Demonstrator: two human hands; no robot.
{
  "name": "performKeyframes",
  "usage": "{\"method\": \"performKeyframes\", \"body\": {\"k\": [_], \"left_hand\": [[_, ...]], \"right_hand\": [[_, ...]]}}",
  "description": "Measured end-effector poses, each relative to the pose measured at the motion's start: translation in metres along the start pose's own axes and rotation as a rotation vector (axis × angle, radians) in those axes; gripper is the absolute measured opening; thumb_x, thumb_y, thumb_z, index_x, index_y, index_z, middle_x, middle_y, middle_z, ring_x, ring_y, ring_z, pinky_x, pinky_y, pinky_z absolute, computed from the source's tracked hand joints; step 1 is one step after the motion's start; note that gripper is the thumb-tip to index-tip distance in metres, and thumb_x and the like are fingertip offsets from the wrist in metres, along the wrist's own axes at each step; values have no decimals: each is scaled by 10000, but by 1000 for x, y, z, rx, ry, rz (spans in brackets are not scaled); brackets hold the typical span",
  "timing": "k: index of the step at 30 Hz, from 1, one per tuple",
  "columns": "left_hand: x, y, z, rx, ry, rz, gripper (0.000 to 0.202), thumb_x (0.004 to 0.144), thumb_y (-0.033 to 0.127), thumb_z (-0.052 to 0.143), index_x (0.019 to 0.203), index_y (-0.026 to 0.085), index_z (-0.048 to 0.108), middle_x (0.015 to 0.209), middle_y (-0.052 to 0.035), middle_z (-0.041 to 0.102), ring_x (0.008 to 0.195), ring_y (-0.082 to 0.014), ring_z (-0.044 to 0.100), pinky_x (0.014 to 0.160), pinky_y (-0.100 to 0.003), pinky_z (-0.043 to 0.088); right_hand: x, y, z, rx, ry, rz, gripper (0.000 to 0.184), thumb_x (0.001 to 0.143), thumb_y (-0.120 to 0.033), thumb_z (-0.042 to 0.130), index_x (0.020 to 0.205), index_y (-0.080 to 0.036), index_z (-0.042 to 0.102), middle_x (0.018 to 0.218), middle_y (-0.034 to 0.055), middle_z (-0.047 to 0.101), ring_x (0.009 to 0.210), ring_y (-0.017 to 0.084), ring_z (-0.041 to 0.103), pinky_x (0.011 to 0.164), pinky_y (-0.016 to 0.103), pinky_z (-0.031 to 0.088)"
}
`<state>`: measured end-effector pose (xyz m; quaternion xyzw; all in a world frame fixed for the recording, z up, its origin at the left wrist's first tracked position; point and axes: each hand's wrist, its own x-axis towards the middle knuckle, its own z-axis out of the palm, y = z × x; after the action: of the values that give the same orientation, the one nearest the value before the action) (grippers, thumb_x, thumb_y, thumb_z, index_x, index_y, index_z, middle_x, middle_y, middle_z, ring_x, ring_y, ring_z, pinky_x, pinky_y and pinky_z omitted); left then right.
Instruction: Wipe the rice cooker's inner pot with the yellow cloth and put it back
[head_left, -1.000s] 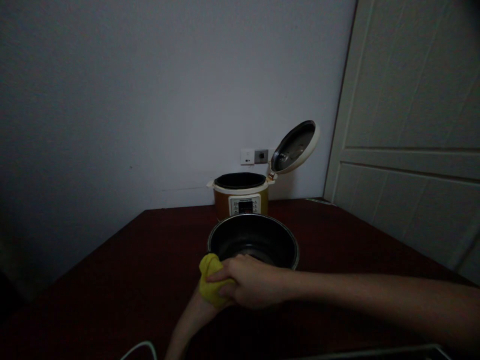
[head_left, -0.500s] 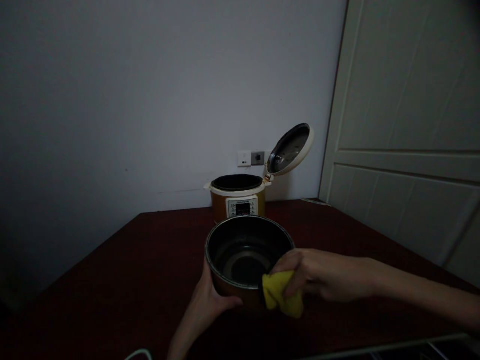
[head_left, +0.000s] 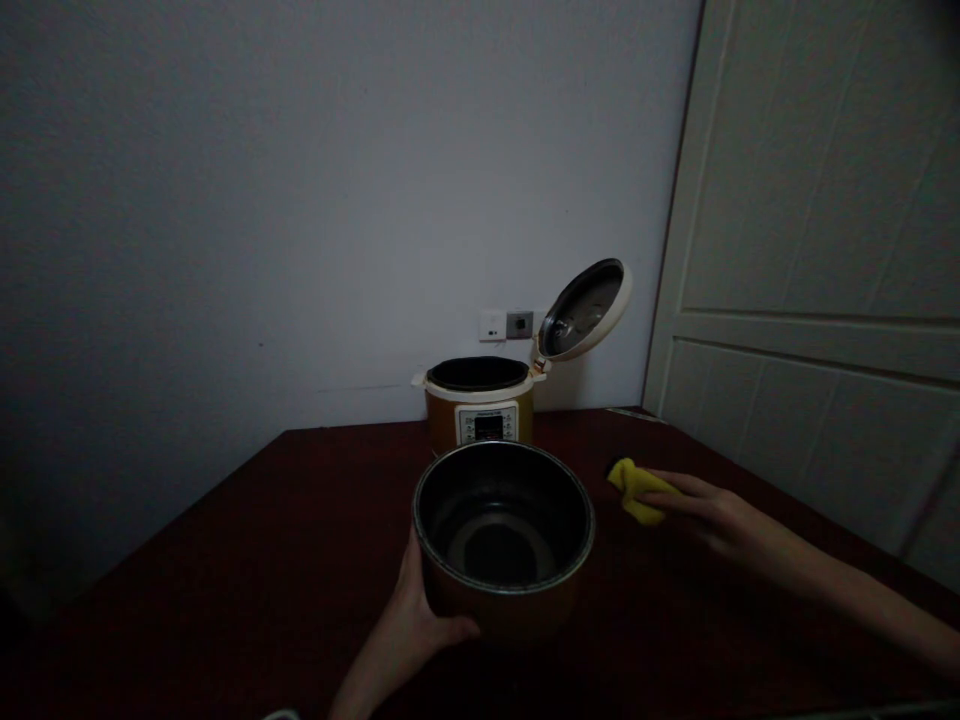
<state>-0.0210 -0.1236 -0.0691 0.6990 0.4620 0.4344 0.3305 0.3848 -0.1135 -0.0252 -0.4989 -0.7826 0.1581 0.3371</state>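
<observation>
A dark, empty inner pot (head_left: 502, 530) stands on the dark red table (head_left: 247, 560) close in front of me. My left hand (head_left: 420, 620) grips its left outer wall, thumb along the lower front. My right hand (head_left: 701, 510) reaches out to the right of the pot, fingers stretched flat over a crumpled yellow cloth (head_left: 636, 488) that lies on the table. Behind the pot sits an orange rice cooker (head_left: 480, 405) with its lid (head_left: 585, 308) swung up and open.
A pale wall rises behind the table, with a socket plate (head_left: 507, 324) just above the cooker. A white panelled door (head_left: 817, 270) fills the right side. The room is dim.
My right hand carried the yellow cloth from the pot's left front, past its right rim, out to the table on the right, where the fingers now lie flat. The left hand stays on the pot.
</observation>
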Motion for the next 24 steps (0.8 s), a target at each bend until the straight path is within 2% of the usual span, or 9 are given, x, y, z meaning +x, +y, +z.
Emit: {"method": "performKeyframes", "body": {"k": [4, 7, 9, 11, 13, 16, 18, 21, 24], "left_hand": [[-6, 8, -33, -86, 53, -47, 941, 733, 493, 639, 1470, 185, 142, 1526, -146, 202, 1386, -288, 227, 1119, -430, 242], [1, 22, -51, -206, 247, -19, 740, 766, 495, 592, 1396, 200, 340, 1458, -131, 363, 1277, -277, 428, 992, -362, 427], [12, 31, -53, -167, 421, -116, 696, 732, 495, 622, 1314, 158, 443, 1229, -139, 580, 1007, -242, 619, 770, -311, 532], [24, 38, -50, -95, 505, -224, 692, 717, 514, 614, 1257, 102, 481, 836, -74, 666, 608, -164, 619, 502, -257, 490], [36, 41, -45, -46, 472, -271, 705, 743, 552, 555, 1253, 73, 471, 541, 28, 556, 373, -111, 454, 365, -224, 372], [49, 42, -41, 16, 379, -307, 724, 775, 589, 490, 1275, 67, 450, 396, 83, 424, 319, -110, 382, 333, -204, 305], [55, 41, -41, 42, 340, -345, 723, 777, 576, 499, 1283, 63, 445, 411, 69, 448, 342, -116, 414, 340, -198, 298], [62, 42, -43, 41, 258, -401, 711, 775, 538, 524, 1306, 73, 434, 550, 6, 582, 413, -125, 500, 377, -204, 342], [68, 45, -44, 13, 178, -383, 636, 751, 530, 555, 1215, 96, 541, 751, -61, 676, 618, -172, 623, 492, -229, 445]], "right_hand": [[-10, 27, 13, -5, -183, 19, 359, 769, -208, 564, 1105, -244, 684, 1381, 56, 476, 1254, 253, 454, 1054, 372, 332], [-11, 15, 16, 67, -173, 75, 365, 741, -283, 639, 1097, -216, 688, 1322, 90, 535, 1228, 275, 480, 1027, 360, 374], [-4, -4, 15, 121, -97, 131, 461, 770, -364, 623, 1193, -180, 627, 1169, 120, 634, 1090, 264, 585, 963, 364, 437], [6, -24, 14, 244, -69, 219, 578, 815, -445, 559, 1302, -137, 518, 976, 116, 686, 845, 220, 662, 783, 343, 528], [16, -39, 17, 437, -101, 334, 687, 822, -489, 537, 1378, -110, 395, 832, 86, 679, 650, 177, 650, 571, 288, 537], [28, -50, 27, 696, -146, 480, 769, 825, -495, 542, 1421, -94, 264, 736, 61, 657, 559, 154, 635, 425, 227, 487], [34, -51, 35, 804, -168, 541, 755, 838, -489, 535, 1412, -89, 253, 702, 58, 653, 536, 147, 632, 397, 205, 471], [41, -47, 44, 933, -202, 579, 668, 842, -492, 540, 1350, -106, 345, 713, 65, 655, 548, 132, 633, 400, 177, 467], [44, -41, 51, 1023, -213, 580, 600, 821, -519, 557, 1264, -131, 442, 739, 68, 654, 590, 134, 645, 428, 172, 475]]}}
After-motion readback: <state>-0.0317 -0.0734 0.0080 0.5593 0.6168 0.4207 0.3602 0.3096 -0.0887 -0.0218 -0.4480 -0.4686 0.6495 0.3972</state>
